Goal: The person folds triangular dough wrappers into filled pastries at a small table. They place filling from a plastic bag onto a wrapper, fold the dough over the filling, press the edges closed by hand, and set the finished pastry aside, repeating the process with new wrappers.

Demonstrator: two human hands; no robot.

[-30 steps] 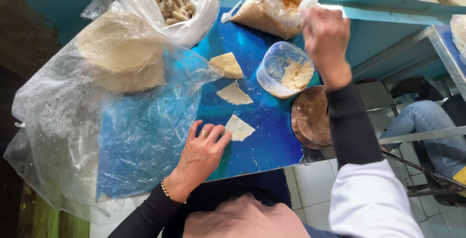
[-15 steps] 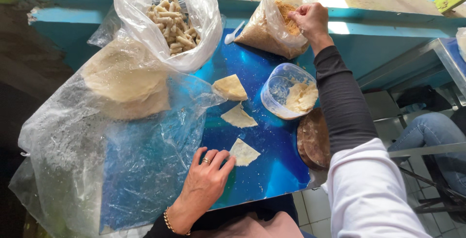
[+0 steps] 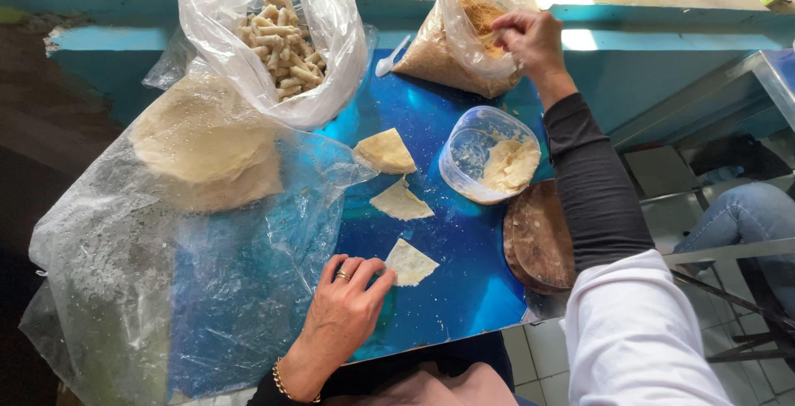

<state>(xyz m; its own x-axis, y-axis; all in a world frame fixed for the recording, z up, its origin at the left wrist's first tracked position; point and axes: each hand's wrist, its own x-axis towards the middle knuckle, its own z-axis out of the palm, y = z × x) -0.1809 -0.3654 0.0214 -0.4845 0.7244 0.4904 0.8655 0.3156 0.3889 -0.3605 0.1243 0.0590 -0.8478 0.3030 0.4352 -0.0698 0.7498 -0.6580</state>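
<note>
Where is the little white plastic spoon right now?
In the head view the white plastic spoon lies at the far edge of the blue table, between the bag of rolled pieces and the bag of brown crumbs that the right hand reaches into.

Shiny blue table top (image 3: pixel 464 290), turquoise painted ledge (image 3: pixel 662 66) behind.
Pale cream dough triangles (image 3: pixel 401 202).
Beige rolled sticks in clear bag (image 3: pixel 273 41).
Orange-brown crumbs in second clear bag (image 3: pixel 464 50).
Off-white paste in clear tub (image 3: pixel 489 157).
Brown round board (image 3: pixel 538 236).
White spoon (image 3: pixel 391 58).
Gold ring on left hand (image 3: pixel 344 315); black sleeve (image 3: pixel 592 182) under white one on right arm.
</note>
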